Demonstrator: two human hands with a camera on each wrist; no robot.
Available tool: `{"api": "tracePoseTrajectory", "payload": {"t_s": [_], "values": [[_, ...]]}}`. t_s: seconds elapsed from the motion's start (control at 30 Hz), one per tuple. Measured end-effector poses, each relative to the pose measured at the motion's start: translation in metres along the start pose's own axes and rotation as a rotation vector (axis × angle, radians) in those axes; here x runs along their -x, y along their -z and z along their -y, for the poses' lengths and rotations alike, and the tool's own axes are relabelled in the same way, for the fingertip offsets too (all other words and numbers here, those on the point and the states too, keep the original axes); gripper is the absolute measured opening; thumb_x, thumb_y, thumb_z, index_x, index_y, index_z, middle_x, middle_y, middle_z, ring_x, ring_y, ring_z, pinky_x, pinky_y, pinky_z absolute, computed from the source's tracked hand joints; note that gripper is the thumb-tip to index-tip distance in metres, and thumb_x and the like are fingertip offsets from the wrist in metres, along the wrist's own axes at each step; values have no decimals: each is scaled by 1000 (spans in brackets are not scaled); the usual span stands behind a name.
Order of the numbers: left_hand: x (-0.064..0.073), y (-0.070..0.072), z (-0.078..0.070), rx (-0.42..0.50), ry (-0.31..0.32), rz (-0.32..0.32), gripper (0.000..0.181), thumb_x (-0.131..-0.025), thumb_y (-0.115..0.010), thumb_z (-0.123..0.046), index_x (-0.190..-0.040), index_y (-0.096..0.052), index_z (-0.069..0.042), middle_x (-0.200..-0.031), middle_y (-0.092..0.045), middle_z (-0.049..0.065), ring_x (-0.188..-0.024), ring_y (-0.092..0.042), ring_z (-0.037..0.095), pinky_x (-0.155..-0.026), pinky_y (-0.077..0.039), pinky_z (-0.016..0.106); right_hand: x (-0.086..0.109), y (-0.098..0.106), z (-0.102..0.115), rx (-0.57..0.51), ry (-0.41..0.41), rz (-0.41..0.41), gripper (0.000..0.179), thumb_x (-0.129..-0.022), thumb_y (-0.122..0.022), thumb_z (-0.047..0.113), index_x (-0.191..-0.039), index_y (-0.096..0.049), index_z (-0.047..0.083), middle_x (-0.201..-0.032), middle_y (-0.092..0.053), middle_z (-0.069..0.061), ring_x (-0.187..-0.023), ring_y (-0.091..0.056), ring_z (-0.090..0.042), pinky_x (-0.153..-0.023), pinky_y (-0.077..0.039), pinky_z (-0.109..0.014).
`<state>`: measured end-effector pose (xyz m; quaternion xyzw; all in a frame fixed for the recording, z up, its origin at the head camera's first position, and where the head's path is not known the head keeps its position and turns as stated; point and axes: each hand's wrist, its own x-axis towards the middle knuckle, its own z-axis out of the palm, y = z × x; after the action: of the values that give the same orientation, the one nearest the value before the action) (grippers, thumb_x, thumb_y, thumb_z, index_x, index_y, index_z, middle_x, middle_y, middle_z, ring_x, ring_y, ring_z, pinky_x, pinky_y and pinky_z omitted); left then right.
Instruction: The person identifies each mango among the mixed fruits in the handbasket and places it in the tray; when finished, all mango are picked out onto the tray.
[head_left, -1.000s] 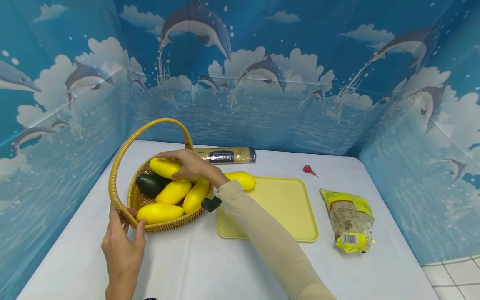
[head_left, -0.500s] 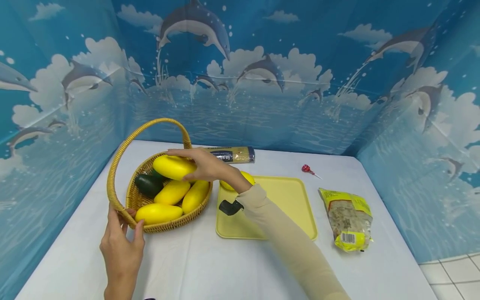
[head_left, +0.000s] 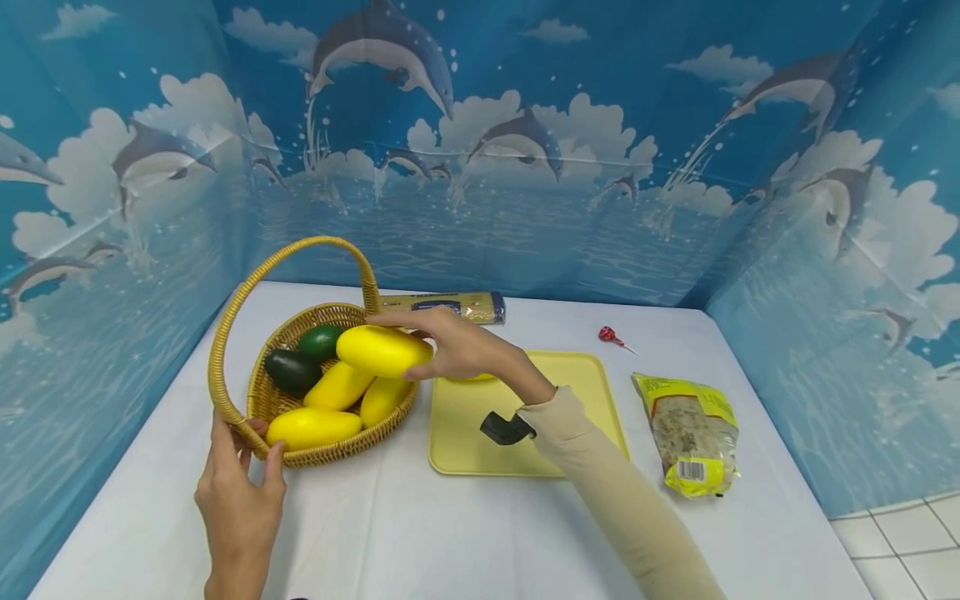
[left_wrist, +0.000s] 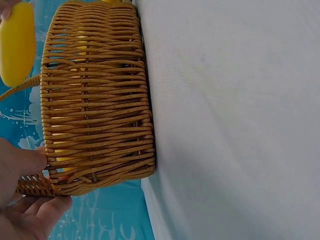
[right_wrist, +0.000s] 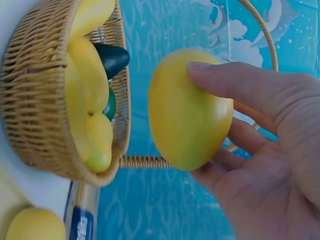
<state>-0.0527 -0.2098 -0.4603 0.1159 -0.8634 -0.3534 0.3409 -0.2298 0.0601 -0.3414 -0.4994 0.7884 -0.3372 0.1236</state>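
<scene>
My right hand (head_left: 468, 346) pinches a yellow mango (head_left: 382, 352) between thumb and fingers. In the right wrist view the mango (right_wrist: 185, 110) shows a greenish lower end and hangs apart from the other fruit. Below and left of it is a wicker basket (head_left: 347, 450) with a tall arched handle. My left hand (head_left: 240, 492) grips the basket's near left rim at the handle's foot, thumb on the outer side. Inside lie several more yellow mangoes (head_left: 313, 427), a dark avocado (head_left: 291, 372) and a greener avocado (head_left: 321, 342).
Right of the basket lies a pale yellow tray (head_left: 465, 450), with another mango (right_wrist: 37, 227) on it, mostly hidden by my right arm. Behind stands a spaghetti pack (head_left: 480, 307). Farther right are a red lollipop (head_left: 609, 334) and a yellow-and-clear bag (head_left: 692, 433). Dolphin-print curtains enclose the table.
My right hand has lifted the mango from the basket's back and carried it right, toward the tray side. The greener avocado beneath is now uncovered. My left hand keeps its grip on the rim.
</scene>
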Motion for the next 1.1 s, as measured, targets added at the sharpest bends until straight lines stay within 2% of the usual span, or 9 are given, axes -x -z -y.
{"api": "tracePoseTrajectory", "payload": {"t_s": [0.1,0.2,0.33,0.57,0.7,0.83,1.03,1.1], "values": [[0,-1,0,-7,3,5,95,-86,-82,16,-166,-36,-7,-120,-69,22,-124,-68,42,-103,-53,38,14,3,-4,-15,-1,-15,77,-95,-80,4,-164,-46,9,-166,-49,-9,-141,-58,-24,-114,-54,-29],[1,-2,0,-16,7,8,94,-87,-82,15,-166,-36,-7,-120,-69,22,-124,-68,43,-104,-52,34,28,6,-8,-18,7,-39,76,-95,-81,6,-163,-47,8,-165,-51,-9,-138,-60,-24,-112,-56,-32],[2,-2,0,-22,11,7,94,-87,-82,15,-166,-37,-7,-120,-69,22,-124,-68,43,-105,-52,32,45,9,-13,-2,14,-82,76,-94,-84,8,-162,-49,8,-163,-54,-8,-127,-63,-23,-102,-58,-36],[2,-1,-1,-31,19,1,92,-87,-82,15,-165,-37,-8,-121,-69,21,-124,-68,43,-106,-50,28,69,10,-23,-36,-26,-126,79,-91,-85,0,-161,-51,9,-162,-54,-9,-136,-61,-26,-112,-58,-42],[3,-1,-1,-31,15,-3,91,-87,-82,15,-164,-39,-7,-121,-69,21,-124,-68,43,-106,-50,26,78,7,-30,-37,-42,-131,80,-91,-85,0,-162,-50,9,-163,-54,-9,-140,-59,-28,-114,-57,-46],[3,-1,0,-33,13,-4,89,-87,-82,15,-163,-40,-6,-121,-69,21,-124,-68,43,-105,-51,30,85,2,-39,-37,-58,-133,80,-91,-85,0,-162,-50,9,-164,-53,-7,-147,-54,-29,-121,-51,-48],[3,-1,0,-31,16,-2,86,-87,-82,14,-161,-42,-5,-121,-69,21,-124,-68,42,-105,-51,32,91,-8,-53,-25,-71,-129,80,-89,-85,-2,-161,-51,8,-162,-55,-8,-149,-52,-31,-123,-48,-55],[2,-1,0,-35,17,2,86,-87,-82,14,-161,-42,-4,-121,-69,21,-124,-68,43,-104,-52,36,93,-12,-57,-17,-86,-123,80,-89,-86,-2,-161,-51,8,-162,-55,-7,-150,-51,-31,-124,-47,-55]]}}
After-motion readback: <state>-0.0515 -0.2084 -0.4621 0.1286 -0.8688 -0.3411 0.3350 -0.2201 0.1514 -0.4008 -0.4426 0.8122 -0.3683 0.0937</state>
